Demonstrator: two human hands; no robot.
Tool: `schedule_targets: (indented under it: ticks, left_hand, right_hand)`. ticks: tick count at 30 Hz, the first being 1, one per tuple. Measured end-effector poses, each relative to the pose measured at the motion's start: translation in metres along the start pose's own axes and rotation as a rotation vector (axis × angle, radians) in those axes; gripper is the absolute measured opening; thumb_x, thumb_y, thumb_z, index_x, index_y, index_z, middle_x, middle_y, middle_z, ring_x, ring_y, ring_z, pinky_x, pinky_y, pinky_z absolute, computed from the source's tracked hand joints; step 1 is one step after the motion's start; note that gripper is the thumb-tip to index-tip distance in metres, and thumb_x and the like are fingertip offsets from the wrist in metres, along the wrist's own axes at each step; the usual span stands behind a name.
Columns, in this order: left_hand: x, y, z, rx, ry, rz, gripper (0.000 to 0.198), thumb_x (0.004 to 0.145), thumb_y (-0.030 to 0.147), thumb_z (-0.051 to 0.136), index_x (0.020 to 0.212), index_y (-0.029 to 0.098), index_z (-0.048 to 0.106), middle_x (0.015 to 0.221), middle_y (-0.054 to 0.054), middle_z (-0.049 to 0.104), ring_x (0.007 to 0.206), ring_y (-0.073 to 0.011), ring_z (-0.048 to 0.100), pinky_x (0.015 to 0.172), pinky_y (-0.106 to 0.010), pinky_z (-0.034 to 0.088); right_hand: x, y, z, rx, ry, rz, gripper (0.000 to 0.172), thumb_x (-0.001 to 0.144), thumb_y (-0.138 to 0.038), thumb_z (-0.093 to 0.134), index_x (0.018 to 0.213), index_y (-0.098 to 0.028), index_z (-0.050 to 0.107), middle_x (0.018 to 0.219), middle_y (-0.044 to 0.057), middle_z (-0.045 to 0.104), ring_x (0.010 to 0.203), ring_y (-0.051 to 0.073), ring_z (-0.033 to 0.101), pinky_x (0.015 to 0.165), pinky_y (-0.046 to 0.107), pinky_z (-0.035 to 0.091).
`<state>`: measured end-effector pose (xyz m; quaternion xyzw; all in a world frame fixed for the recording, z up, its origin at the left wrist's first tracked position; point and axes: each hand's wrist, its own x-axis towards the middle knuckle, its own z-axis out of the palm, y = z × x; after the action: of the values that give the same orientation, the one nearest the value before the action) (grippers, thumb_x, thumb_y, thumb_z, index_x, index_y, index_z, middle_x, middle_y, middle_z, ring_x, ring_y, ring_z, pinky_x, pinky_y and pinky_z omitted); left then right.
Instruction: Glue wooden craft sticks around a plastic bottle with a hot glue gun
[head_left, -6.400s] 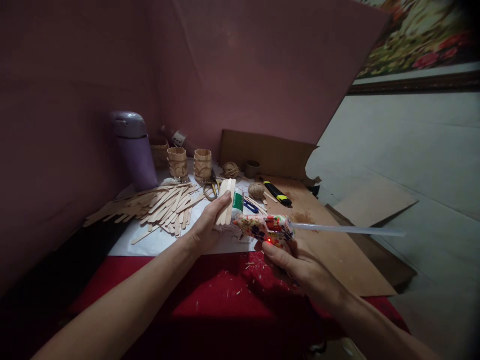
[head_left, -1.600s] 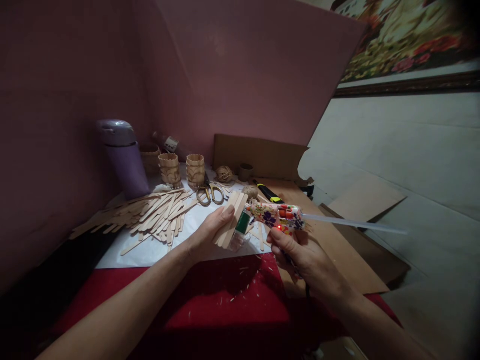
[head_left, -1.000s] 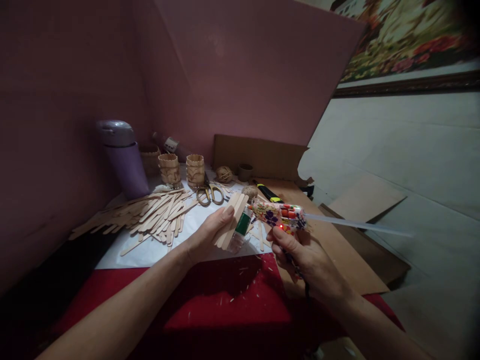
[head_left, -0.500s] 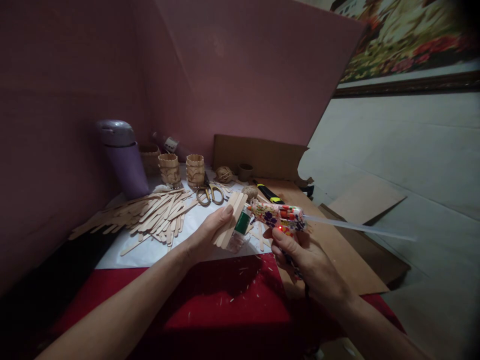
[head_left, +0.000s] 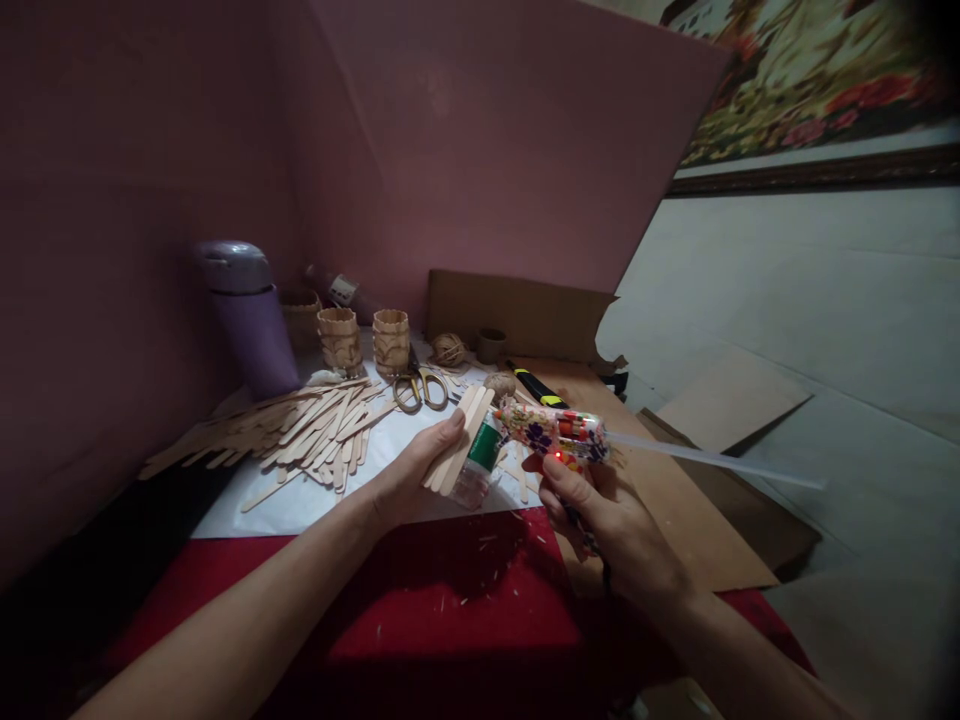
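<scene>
My left hand (head_left: 424,455) is wrapped round a small clear plastic bottle (head_left: 471,487) with a green label. Several flat wooden craft sticks (head_left: 459,445) lie side by side along the bottle's left face, under my thumb. In my right hand (head_left: 596,510) is a flower-patterned hot glue gun (head_left: 551,428), its red light lit. The gun's nozzle points left, at the bottle's upper end by the sticks; whether it touches cannot be made out. A long translucent glue stick (head_left: 712,458) juts out of the gun's back.
Loose craft sticks (head_left: 322,430) are heaped at left on white paper (head_left: 225,505). Behind are scissors (head_left: 420,388), two stick-covered cups (head_left: 391,343), twine (head_left: 448,349), a yellow-black cutter (head_left: 538,385) and a purple flask (head_left: 251,330). Cardboard (head_left: 675,500) lies at right, red cloth (head_left: 420,620) in front.
The glue gun and my right hand have shifted very slightly left, bringing the nozzle closer to the bottle and sticks. My left hand has barely moved.
</scene>
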<state>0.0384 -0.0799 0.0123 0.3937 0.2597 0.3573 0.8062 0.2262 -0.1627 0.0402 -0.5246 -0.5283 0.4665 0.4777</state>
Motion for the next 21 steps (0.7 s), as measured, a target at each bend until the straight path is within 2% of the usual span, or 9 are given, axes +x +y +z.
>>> schedule_targets:
  ticks: [10,14,21]
  left_hand:
    - [-0.0026,0.0031,0.0043,-0.055,-0.028,-0.053,0.055,0.074,0.059,0.073,0.096,0.009,0.067,0.077,-0.011,0.068,0.063,-0.0182,0.062,0.062,-0.030,0.049]
    - [-0.0021,0.0027,0.0029,-0.078,-0.054,-0.063,0.053,0.075,0.059,0.072,0.094,0.010,0.067,0.075,-0.011,0.068,0.060,-0.0186,0.061,0.059,-0.030,0.048]
    - [-0.0010,0.0009,-0.0004,-0.057,-0.067,-0.081,0.056,0.076,0.063,0.069,0.090,0.009,0.068,0.076,-0.013,0.069,0.063,-0.0204,0.063,0.060,-0.032,0.050]
  right_hand:
    - [-0.0003,0.0026,-0.0011,0.014,0.010,0.022,0.049,0.079,-0.065,0.066,0.073,-0.018,0.057,0.058,-0.004,0.045,0.049,0.007,0.036,0.043,0.019,0.027]
    - [-0.0007,0.0029,-0.0004,0.028,0.024,0.043,0.047,0.080,-0.065,0.065,0.077,-0.018,0.058,0.059,-0.004,0.046,0.048,0.007,0.036,0.040,0.020,0.026]
    - [0.0007,0.0009,0.0013,0.015,0.009,-0.007,0.049,0.078,-0.065,0.067,0.073,-0.018,0.058,0.057,-0.004,0.047,0.049,0.007,0.037,0.044,0.020,0.028]
